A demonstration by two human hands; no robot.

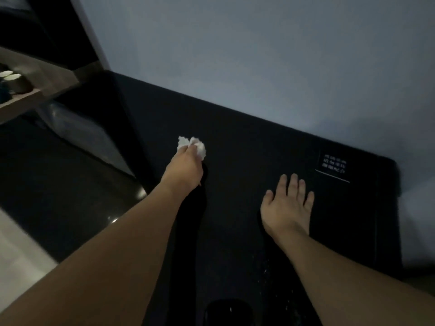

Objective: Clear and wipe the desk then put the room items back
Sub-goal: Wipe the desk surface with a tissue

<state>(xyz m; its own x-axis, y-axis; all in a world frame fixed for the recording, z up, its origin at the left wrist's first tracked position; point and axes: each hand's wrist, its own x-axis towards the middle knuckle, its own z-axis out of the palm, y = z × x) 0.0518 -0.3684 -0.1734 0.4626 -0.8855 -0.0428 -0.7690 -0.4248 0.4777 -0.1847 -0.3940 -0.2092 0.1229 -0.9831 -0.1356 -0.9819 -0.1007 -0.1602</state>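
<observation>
I see a crumpled white tissue (191,145) pressed on the dark bench (247,161) near its left edge, toward the back wall. My left hand (184,169) pinches it, fingers curled around the wad. My right hand (288,204) lies flat on the bench, fingers spread, just before a white-lettered label (334,166) near the right back corner.

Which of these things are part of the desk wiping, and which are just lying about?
Part of the job:
- white tissue wad, held by the left hand
- dark desk
- right hand, flat on the desk

Just there:
- printed label
- wooden shelf
- dark object at the near edge
</observation>
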